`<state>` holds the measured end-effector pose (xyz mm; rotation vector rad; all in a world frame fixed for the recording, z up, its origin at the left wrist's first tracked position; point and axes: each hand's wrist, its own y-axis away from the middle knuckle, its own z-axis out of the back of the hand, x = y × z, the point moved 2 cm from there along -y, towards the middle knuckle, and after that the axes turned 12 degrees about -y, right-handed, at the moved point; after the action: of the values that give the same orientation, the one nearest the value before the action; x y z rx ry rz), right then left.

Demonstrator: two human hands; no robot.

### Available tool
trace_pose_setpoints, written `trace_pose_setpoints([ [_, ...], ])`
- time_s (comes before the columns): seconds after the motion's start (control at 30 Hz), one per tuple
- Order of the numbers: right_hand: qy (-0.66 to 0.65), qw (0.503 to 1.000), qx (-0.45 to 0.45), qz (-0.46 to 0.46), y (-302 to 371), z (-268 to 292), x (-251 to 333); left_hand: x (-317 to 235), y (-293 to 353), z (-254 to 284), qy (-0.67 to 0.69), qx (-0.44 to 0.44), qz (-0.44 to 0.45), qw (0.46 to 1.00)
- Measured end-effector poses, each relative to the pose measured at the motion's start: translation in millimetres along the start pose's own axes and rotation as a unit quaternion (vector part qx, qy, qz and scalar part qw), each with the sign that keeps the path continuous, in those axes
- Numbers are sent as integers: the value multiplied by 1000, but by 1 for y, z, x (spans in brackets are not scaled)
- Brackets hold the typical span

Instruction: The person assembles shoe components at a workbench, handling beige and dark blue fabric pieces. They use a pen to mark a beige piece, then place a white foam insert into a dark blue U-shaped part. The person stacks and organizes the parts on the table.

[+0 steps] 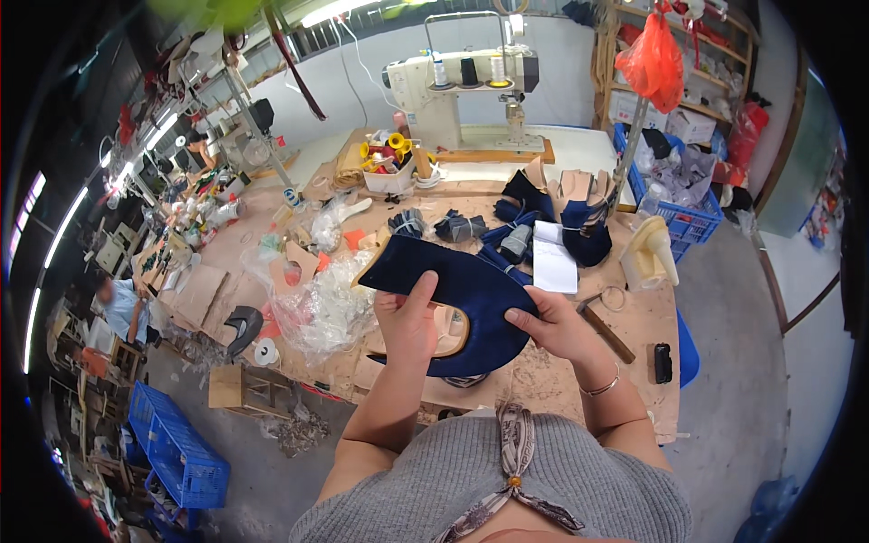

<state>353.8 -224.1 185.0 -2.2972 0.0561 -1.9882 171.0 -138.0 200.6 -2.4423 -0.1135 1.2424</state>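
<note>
Cut piece (496, 319) held between the left hand (407, 321) and the right hand (557, 319), above the bench (543, 385).
Plastic wrap (330, 303) lies left of the piece, a notebook (554, 269) beyond it to the right; a hammer (608, 333) lies right of the right hand, nearer than the notebook. Behind the bench stands a sewing machine (457, 119), an open box (387, 183) to its left. One crate (690, 224) sits beyond the bench's right end, holding plastic bags (674, 176); a second crate (186, 457) stands on the floor (281, 475) at left.
</note>
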Motion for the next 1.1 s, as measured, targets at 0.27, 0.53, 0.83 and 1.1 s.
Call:
trace_pose_setpoints([
  [0.27, 269, 925, -132, 233, -6, 4, -15, 16, 3, 3, -68, 19, 5, 997],
  [0.53, 385, 827, -129, 389, 16, -30, -24, 26, 9, 3, 0, 142, 126, 982],
  [0.83, -326, 935, -128, 56, 26, 26, -78, 32, 11, 3, 25, 218, 198, 955],
  [1.1, -293, 944, -149, 26, 31, 23, -89, 48, 17, 9, -6, 213, 246, 946],
])
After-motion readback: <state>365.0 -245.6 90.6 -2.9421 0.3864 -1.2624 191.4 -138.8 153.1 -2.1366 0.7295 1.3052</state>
